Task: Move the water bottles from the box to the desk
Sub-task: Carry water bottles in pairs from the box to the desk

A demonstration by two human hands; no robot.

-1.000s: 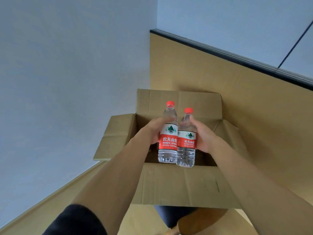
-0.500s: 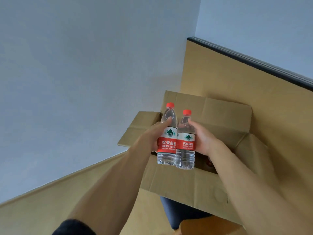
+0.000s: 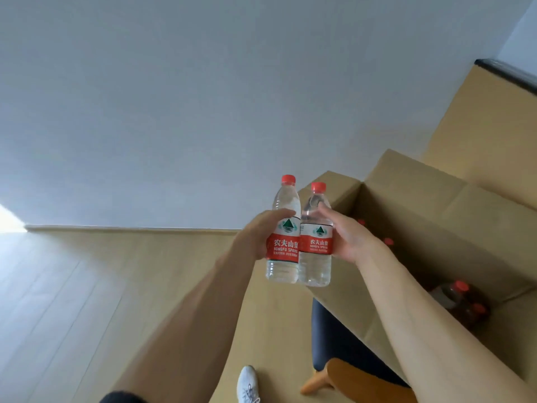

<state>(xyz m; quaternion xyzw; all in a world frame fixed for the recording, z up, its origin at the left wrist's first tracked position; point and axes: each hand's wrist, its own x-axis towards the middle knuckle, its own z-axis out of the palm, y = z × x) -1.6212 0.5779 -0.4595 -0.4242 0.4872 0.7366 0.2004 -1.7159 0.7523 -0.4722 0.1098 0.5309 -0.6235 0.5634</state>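
Observation:
Two clear water bottles with red caps and red labels are held upright side by side in the air. My left hand (image 3: pixel 258 234) grips the left bottle (image 3: pixel 283 231) around its label. My right hand (image 3: pixel 347 238) grips the right bottle (image 3: pixel 315 242) the same way. Both bottles hang just left of the open cardboard box (image 3: pixel 436 199), outside its rim. Inside the box, red caps of several more bottles (image 3: pixel 460 286) show in the shade. No desk is in view.
The box rests on a chair with a dark blue seat (image 3: pixel 334 338) and a wooden leg (image 3: pixel 328 373). A white shoe (image 3: pixel 247 383) stands on the pale wooden floor (image 3: pixel 87 286). A plain grey wall (image 3: pixel 203 97) fills the upper view.
Both hands have carried the two bottles up and left, from above the box opening to outside its left rim. The view has swung left, so the box now sits at the right.

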